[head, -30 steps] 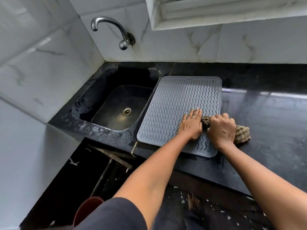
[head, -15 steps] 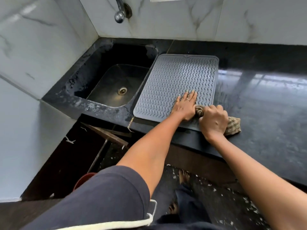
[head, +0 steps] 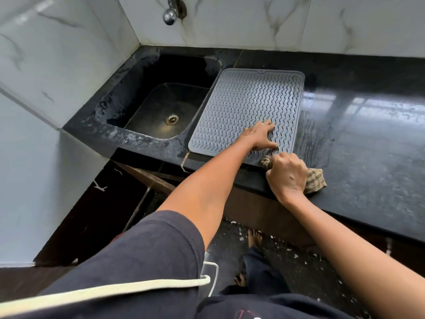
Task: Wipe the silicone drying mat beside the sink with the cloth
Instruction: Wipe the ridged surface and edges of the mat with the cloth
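A grey silicone drying mat (head: 248, 104) with a wavy raised pattern lies on the black counter just right of the sink (head: 165, 109). My left hand (head: 261, 137) presses flat on the mat's near right part, fingers spread, a ring on one finger. My right hand (head: 287, 173) is closed around a bunched checked cloth (head: 316, 179) at the mat's near right corner. One end of the cloth pokes out onto the mat's edge; the rest bulges out on the counter to the right of my fist.
The black stone counter (head: 368, 139) stretches to the right, glossy, with streaks beside the mat. A chrome tap (head: 170, 16) juts from the marble-tiled wall above the sink. Below the counter edge are dark floor, my bare feet and a wooden frame.
My view has tilted down and come closer. My left hand has turned and spread, its fingers now pointing right. My right hand with the cloth stays at the mat's near right corner.
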### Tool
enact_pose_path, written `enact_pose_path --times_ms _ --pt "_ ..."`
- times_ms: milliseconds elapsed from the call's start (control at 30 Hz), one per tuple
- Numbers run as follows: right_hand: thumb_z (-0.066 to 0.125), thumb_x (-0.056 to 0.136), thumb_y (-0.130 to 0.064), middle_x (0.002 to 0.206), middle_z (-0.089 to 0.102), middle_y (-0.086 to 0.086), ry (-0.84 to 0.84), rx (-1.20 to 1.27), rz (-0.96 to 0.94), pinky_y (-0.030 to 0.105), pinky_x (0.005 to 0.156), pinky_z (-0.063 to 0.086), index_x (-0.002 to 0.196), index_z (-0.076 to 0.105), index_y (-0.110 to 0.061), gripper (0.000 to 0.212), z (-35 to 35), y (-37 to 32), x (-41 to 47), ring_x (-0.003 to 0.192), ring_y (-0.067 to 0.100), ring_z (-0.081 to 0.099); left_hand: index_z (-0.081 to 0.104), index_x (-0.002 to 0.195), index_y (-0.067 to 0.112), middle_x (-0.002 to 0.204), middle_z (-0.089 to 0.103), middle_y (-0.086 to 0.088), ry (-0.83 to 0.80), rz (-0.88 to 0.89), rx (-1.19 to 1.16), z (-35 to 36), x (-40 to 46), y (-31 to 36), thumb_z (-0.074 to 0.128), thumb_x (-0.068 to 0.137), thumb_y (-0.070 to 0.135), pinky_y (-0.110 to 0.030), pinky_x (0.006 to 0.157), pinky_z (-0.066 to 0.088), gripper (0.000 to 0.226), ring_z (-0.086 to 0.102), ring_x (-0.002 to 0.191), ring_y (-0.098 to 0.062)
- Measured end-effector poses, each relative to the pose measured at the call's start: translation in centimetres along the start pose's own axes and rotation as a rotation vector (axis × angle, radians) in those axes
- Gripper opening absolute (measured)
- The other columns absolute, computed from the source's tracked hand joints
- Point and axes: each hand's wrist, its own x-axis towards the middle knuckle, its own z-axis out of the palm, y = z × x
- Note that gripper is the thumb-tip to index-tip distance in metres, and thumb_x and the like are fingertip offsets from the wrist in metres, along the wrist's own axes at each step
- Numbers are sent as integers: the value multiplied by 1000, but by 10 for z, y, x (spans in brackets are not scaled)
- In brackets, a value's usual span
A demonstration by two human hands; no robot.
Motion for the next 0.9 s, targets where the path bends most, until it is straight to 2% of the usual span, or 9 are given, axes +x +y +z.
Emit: enact_pose_path --times_ms 167,267,367,433,500,567,667,767,900 --pt "57 71 -5 75 69 17 -87 52 3 34 57 46 77 73 -5 17 -9 3 14 69 35 62 25 149 18 159 18 1 19 -8 -15 -2 -2 3 65 86 39 -43 115 23 77 19 145 -22" --pt "57 66 0 73 68 18 -79 69 -45 32 56 43 75 73 -4 18 -11 -9 20 68 34 61 32 147 18 159 20 2 13 -17 -136 -1 0 0 66 86 36 -42 116 22 71 21 145 -22" --pt "57 69 -2 74 67 16 -191 97 -155 34 56 42 74 69 -1 13 -6 -25 18 69 33 60 55 131 14 143 48 -7 86 -39 -489 -4 0 -9 66 88 27 -35 103 40 47 50 124 -21" --pt "55 71 -5 76 66 12 -239 131 -165 31 55 38 76 70 -8 16 -9 -29 30 70 30 58 65 118 16 121 65 -4 266 -75 -623 -7 -4 -21 61 90 23 -31 88 51 29 61 105 -15" --pt "51 71 -3 75 65 9 -238 207 -224 28 53 36 77 70 -10 21 -8 -41 49 66 26 53 68 109 20 110 70 4 455 -153 -599 -13 -11 -43 57 92 22 -29 79 54 21 63 93 -11" --pt "50 72 2 80 68 8 -257 274 -344 34 57 47 83 72 -9 27 0 -63 66 72 25 58 70 104 19 106 70 5 561 -267 -494 -17 -24 -74 55 91 17 -24 72 48 19 62 88 -11" --pt "52 78 1 89 69 6 -321 312 -517 40 72 52 87 71 -11 24 17 -103 90 87 25 61 74 92 12 101 72 -7 678 -480 -382 -20 -51 -124 57 83 8 -27 77 47 19 65 95 -24" --pt "48 82 -1 93 66 9 -361 311 -636 42 75 50 89 69 -12 25 31 -135 104 90 28 59 75 88 9 98 73 -15 666 -668 -364 -18 -73 -150 56 80 6 -35 80 49 21 64 98 -34" --pt "50 84 -5 101 64 12 -456 242 -721 40 77 49 108 66 -12 30 48 -149 107 96 31 59 77 91 11 100 72 -15 621 -736 -400 -25 -75 -164 59 83 7 -38 85 52 20 64 101 -34"
